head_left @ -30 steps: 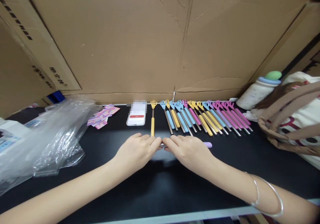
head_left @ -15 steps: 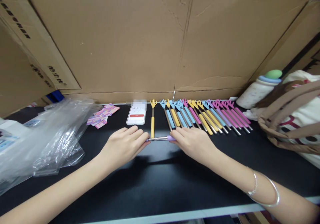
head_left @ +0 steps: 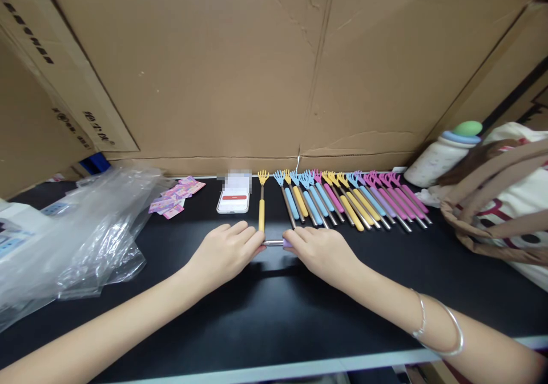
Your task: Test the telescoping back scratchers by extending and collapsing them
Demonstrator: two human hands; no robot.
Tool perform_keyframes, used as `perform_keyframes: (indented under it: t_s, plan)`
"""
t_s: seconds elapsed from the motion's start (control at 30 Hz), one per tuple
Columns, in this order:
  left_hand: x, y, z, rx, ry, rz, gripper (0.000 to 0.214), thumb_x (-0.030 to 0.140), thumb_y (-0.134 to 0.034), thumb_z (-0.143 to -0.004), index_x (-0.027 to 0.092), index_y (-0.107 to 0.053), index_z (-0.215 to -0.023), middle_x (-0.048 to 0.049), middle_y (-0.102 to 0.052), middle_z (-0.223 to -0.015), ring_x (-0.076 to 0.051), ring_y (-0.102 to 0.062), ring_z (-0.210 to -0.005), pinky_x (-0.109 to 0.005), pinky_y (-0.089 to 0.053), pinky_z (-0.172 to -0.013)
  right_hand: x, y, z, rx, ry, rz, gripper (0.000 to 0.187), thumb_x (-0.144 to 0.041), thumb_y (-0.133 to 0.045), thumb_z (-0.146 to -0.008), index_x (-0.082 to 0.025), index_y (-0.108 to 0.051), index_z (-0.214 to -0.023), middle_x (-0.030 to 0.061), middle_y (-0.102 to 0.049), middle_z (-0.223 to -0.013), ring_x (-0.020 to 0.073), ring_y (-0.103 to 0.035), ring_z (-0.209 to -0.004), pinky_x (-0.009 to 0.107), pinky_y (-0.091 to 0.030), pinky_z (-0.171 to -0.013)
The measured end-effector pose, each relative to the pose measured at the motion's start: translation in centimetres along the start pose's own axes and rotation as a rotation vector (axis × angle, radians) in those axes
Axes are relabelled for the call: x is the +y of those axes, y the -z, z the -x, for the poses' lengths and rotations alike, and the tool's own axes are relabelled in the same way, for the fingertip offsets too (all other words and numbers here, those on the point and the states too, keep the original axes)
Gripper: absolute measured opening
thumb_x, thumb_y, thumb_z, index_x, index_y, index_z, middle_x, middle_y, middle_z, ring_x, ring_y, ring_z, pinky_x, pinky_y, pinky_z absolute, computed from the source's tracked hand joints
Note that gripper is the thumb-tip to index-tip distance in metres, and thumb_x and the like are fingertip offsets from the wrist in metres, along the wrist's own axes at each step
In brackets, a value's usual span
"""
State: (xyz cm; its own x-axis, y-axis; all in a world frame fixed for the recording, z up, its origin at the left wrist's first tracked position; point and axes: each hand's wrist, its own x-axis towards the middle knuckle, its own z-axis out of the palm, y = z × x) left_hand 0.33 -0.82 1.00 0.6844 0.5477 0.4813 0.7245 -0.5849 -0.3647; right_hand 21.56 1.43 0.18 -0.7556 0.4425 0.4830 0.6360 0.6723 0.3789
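Note:
Both my hands hold one telescopic back scratcher (head_left: 274,242) with a purple handle, lying crosswise just above the black table (head_left: 265,315). My left hand (head_left: 226,251) pinches its left end; my right hand (head_left: 319,250) is closed over the purple handle. Only a short steel piece shows between the hands. Just beyond them lies a single yellow back scratcher (head_left: 261,207), and to its right a row of several back scratchers (head_left: 346,198) in blue, yellow, pink and purple, claws pointing at the cardboard wall.
A white phone (head_left: 233,200) lies left of the yellow scratcher, with pink sticker cards (head_left: 175,198) further left. Crumpled clear plastic bags (head_left: 85,235) fill the left side. A bottle (head_left: 440,153) and a cloth bag (head_left: 505,201) stand at the right. A cardboard wall (head_left: 274,70) closes the back.
Half a second ago the steel shaft showed longer between my hands; now my hands are closer together and the shaft is shorter. A second ago the handle stuck out right of my right hand.

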Motion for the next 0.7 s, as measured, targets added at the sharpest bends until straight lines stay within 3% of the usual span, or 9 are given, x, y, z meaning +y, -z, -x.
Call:
perform_keyframes:
  t_s: [0.13,0.47,0.7]
  plan:
    - [0.5,0.1,-0.1,0.016,-0.016,0.013,0.017,0.023,-0.041,-0.090,0.019,-0.049,-0.076,0.0019,-0.051,-0.060,-0.013,-0.047,-0.058,-0.028,-0.025,-0.050,-0.4,-0.2,0.0,-0.032,0.034,-0.035,0.015,-0.026,-0.039,-0.091,-0.019,-0.048,-0.080,-0.0036,-0.051,-0.061,0.0095,-0.047,-0.051,0.026,-0.013,-0.049]
    - [-0.1,1.7,0.4,-0.015,-0.040,-0.040,0.017,0.027,-0.043,-0.089,0.020,-0.048,-0.075,0.0021,-0.050,-0.060,-0.014,-0.047,-0.060,-0.029,-0.025,-0.052,-0.1,1.1,0.2,-0.012,0.038,-0.025,0.025,-0.028,-0.035,-0.093,-0.018,-0.050,-0.076,-0.0024,-0.049,-0.060,0.0075,-0.042,-0.051,0.028,-0.014,-0.051]
    - [-4.6,3.5,3.7,-0.052,0.008,-0.192,0.023,0.028,-0.042,-0.090,0.021,-0.053,-0.072,0.0010,-0.052,-0.061,-0.014,-0.049,-0.065,-0.028,-0.028,-0.056,5.8,2.0,3.2,-0.003,0.022,0.158,0.025,-0.029,-0.041,-0.090,-0.019,-0.054,-0.072,-0.0022,-0.048,-0.060,0.0082,-0.042,-0.056,0.026,-0.019,-0.054]
